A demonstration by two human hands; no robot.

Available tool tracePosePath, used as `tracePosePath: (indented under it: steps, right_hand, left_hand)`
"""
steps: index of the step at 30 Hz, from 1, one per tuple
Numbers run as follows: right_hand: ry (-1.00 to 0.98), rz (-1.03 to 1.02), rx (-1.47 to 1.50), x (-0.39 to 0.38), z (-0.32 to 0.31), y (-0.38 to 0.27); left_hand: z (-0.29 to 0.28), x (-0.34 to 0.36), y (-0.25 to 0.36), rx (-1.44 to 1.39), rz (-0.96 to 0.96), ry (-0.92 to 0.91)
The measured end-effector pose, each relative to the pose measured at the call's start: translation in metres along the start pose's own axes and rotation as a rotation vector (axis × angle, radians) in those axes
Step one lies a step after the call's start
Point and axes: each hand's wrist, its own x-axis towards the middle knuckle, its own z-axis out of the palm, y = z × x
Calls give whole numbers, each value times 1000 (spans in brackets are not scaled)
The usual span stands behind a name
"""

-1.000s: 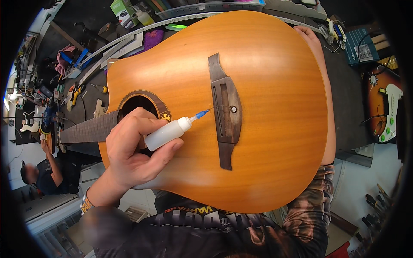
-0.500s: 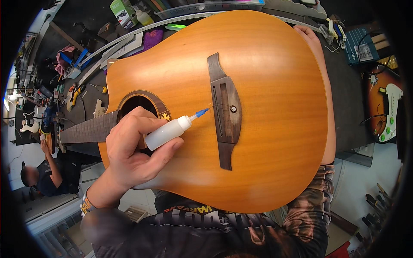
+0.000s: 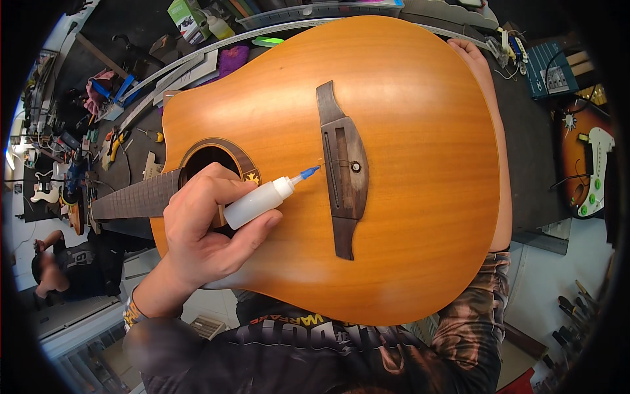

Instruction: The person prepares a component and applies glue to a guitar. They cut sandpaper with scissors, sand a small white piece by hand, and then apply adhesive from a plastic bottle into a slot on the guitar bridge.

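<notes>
An acoustic guitar (image 3: 420, 217) with an amber-coloured wooden top lies face up across my lap, its neck (image 3: 134, 195) pointing left. Closed around a small white squeeze bottle (image 3: 254, 205), my left hand (image 3: 200, 223) hovers over the soundhole (image 3: 209, 157). The bottle slants up to the right, and its blue nozzle tip (image 3: 308, 173) is just left of the dark wooden bridge (image 3: 352, 197). A thin wire crosses the bridge beside a small round pin (image 3: 356, 167). At the far right rim, my right hand (image 3: 467, 51) grips the guitar's edge, its fingers partly hidden.
Behind the guitar runs a dark workbench (image 3: 125, 157) with pliers (image 3: 115, 146), a purple cloth (image 3: 233, 59) and a bottle of yellowish liquid (image 3: 220, 26). A sunburst electric guitar body (image 3: 581, 154) lies at right. Another person (image 3: 75, 266) is at far left.
My left hand and the bottle have shifted very slightly right. The person at far left has drawn an arm back from the bench and raised it toward the head.
</notes>
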Motion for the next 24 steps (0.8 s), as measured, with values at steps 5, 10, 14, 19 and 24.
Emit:
tracePosePath:
  steps: [5, 10, 14, 19, 24]
  right_hand:
    - [-5, -6, 5, 0, -1, 0]
    - [3, 0, -26, 1, 1, -1]
    - [11, -15, -34, -2, 3, -5]
    - [-3, -21, -56, 1, 4, -2]
    - [-53, -50, -15, 8, -6, 3]
  left_hand:
    - [2, 1, 0, 0, 0, 10]
    - [-3, 0, 2, -21, -30, 12]
    - [-8, 1, 3, -266, -222, 16]
    - [-10, 4, -3, -641, -536, 82]
    - [-21, 2, -4, -1036, -600, 136]
